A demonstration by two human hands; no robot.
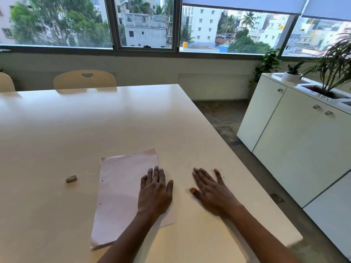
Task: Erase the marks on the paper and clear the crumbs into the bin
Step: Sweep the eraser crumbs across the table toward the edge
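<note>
A pale pink sheet of paper [119,188] lies on the white table [95,120] in front of me, with a few tiny dark specks on it. My left hand [154,190] rests flat on the paper's right edge, fingers straight. My right hand [210,190] lies flat on the bare table to the right of the paper, fingers spread. A few dark crumbs [221,172] sit on the table just beyond its fingertips. A small grey eraser [71,179] lies on the table to the left of the paper, apart from both hands. No bin is in view.
The table's right edge runs diagonally close to my right hand. White cabinets [296,141] with potted plants [330,73] stand to the right across a strip of floor. Cream chairs [84,80] stand at the table's far side, below the windows.
</note>
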